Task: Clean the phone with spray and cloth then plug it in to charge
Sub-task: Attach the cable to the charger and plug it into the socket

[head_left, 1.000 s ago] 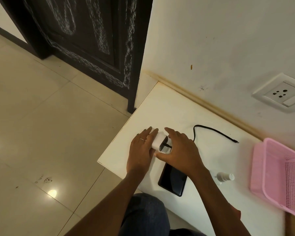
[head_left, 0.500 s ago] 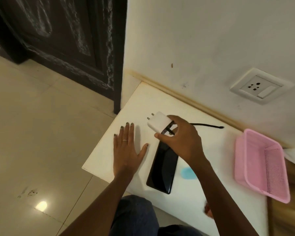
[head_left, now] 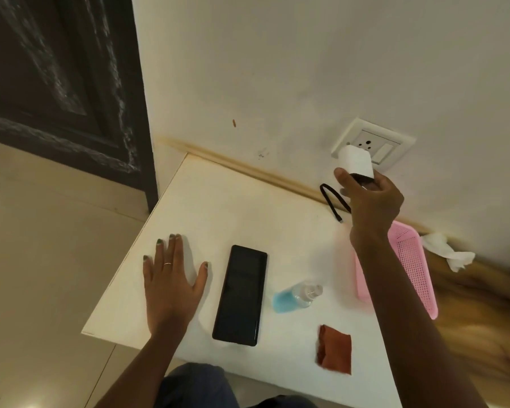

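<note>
Head view, looking down at a white desk [head_left: 218, 201] against a wall. The right hand [head_left: 371, 198] pinches a white charger plug [head_left: 356, 162], which a second ago lay on the desk beside the phone and is now raised to the wall socket [head_left: 373, 142], its pins hidden. Its black cable [head_left: 331, 201] dangles, the free end just above the desk. The left hand [head_left: 171, 278] rests flat, fingers spread, just left of the dark phone [head_left: 240, 295], which lies face up. A spray bottle [head_left: 295, 297] lies on its side nearby, a rust-red cloth [head_left: 334, 351] closer to the viewer. Cleaning looks finished; the phone is not yet connected.
</note>
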`<action>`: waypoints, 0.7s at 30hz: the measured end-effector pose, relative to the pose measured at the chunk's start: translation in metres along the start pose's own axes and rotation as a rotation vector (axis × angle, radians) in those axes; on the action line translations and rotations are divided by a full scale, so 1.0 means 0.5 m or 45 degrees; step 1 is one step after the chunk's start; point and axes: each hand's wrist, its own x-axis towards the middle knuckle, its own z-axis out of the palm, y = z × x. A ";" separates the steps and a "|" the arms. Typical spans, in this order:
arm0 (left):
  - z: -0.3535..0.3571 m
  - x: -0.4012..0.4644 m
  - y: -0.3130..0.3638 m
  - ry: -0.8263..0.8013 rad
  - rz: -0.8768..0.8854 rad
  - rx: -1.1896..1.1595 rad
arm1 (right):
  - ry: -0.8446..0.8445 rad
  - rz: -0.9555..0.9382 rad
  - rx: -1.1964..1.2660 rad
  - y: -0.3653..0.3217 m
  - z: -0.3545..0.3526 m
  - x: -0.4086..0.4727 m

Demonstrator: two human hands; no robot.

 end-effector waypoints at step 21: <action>-0.003 0.000 0.004 0.002 -0.040 -0.017 | 0.272 0.006 -0.262 0.067 0.027 0.081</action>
